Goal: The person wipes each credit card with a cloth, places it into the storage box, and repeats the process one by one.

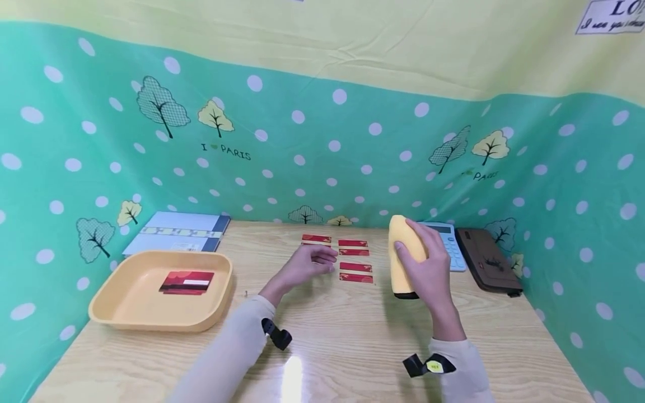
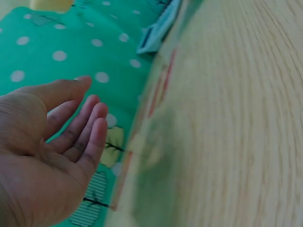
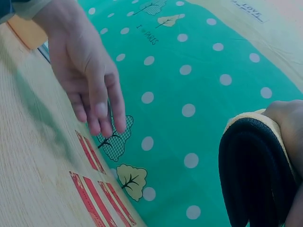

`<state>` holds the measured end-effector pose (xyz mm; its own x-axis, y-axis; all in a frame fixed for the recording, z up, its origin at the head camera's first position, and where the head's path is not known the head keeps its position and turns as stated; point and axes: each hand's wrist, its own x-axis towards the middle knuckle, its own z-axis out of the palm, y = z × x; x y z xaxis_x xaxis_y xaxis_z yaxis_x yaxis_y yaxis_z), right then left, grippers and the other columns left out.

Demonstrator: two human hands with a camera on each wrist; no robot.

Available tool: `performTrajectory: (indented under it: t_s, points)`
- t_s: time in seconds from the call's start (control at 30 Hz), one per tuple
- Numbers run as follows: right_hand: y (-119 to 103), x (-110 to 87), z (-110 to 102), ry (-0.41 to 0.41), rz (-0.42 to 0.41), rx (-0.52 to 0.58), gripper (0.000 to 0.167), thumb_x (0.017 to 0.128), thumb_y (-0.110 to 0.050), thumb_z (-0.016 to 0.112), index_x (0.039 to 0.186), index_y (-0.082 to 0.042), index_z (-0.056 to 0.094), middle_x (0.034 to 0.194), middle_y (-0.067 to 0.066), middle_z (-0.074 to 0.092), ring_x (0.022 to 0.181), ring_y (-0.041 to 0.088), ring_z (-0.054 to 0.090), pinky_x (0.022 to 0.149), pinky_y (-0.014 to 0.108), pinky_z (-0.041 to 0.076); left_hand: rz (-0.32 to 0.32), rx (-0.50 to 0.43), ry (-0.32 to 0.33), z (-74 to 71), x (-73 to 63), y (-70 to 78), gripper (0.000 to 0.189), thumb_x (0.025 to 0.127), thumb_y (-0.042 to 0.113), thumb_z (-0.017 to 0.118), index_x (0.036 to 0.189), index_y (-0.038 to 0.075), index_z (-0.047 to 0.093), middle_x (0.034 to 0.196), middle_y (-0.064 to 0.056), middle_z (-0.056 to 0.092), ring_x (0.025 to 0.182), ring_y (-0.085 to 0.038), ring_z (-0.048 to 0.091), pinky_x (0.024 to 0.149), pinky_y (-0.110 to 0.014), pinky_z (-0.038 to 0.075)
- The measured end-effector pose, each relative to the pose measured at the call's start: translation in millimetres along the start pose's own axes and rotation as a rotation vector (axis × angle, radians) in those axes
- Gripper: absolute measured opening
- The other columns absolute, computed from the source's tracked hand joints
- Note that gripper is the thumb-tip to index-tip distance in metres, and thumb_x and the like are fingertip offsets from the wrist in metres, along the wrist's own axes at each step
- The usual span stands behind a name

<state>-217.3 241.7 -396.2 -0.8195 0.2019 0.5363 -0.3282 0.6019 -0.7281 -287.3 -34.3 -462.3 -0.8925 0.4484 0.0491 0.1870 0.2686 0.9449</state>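
Observation:
My right hand (image 1: 425, 263) grips a yellow, soft-looking object (image 1: 403, 254) with a black underside, raised above the table. In the right wrist view, the yellow object's black end (image 3: 253, 165) looks rounded and folded over; its exact kind is unclear. Over the table's middle hovers my left hand (image 1: 304, 266), palm partly turned inward, fingers loosely bent and holding nothing. Close to the left fingertips lie several red strips with gold print (image 1: 355, 267), arranged in two columns. The left hand hides part of the left column. In the left wrist view, those red strips (image 2: 163, 80) appear edge-on.
At left sits a tan tray (image 1: 136, 302) with red cards (image 1: 186, 282) inside. A blue-and-white folder (image 1: 176, 230) lies behind it. On the right are a light-blue calculator (image 1: 456, 252) and a brown zip case (image 1: 486, 260). A green dotted curtain (image 1: 312, 129) borders the wooden table (image 1: 332, 341).

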Motion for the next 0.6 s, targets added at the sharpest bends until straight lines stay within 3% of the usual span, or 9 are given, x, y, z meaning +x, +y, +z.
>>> performTrajectory:
  t_s: [0.27,0.43,0.6]
  points:
    - [2.7,0.0,3.0,0.001,-0.005,0.015,0.053,0.093,-0.016,0.077,0.143,-0.027,0.063,0.141,0.008,0.059,0.100,0.017,0.055,0.071,0.021,0.049,-0.032,0.059,-0.033,9.4,19.0,-18.0,0.041,0.089,0.012,0.081,0.128,0.006,0.069,0.114,-0.012,0.074,0.099,-0.017,0.067,0.087,-0.028,0.057]
    - [2.8,0.9,3.2,0.001,-0.011,0.016,0.053,0.092,-0.017,0.078,0.143,-0.026,0.063,0.141,0.008,0.059,0.099,0.016,0.055,0.071,0.021,0.050,-0.080,0.080,-0.009,13.2,25.6,-25.9,0.047,0.082,0.018,0.088,0.125,0.010,0.071,0.105,-0.008,0.073,0.093,-0.016,0.064,0.081,-0.027,0.054]
    - [2.0,1.1,1.9,0.000,-0.008,0.010,0.054,0.092,-0.017,0.078,0.143,-0.027,0.063,0.141,0.008,0.059,0.099,0.015,0.054,0.071,0.021,0.049,-0.114,0.177,0.000,21.3,30.1,-29.2,0.054,0.077,0.022,0.092,0.126,0.012,0.070,0.095,-0.002,0.065,0.084,-0.014,0.057,0.078,-0.027,0.050]
